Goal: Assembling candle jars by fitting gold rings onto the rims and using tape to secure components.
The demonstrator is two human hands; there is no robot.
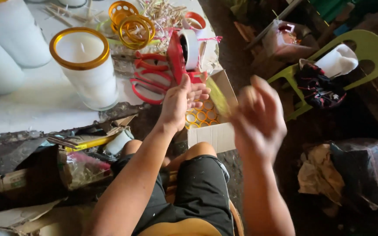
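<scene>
My left hand (181, 101) reaches out over the edge of a white table (36, 102), fingers curled around the end of a thin yellow-green strip (215, 97) beside a red tape dispenser (181, 57). The strip runs toward my right hand (259, 117), which is blurred with motion and seems to pinch its other end. Below both hands sits an open white cardboard box (213, 133) holding several yellow rings. Red-handled scissors (150, 78) lie just left of my left hand.
Tall white candles in glass, one with a gold rim (84, 65), stand on the table, with gold rings (132, 26) and a heap of sticks behind. A green plastic chair (364, 57) carries a dark bag at right. Scrap paper and wrappers lie at lower left.
</scene>
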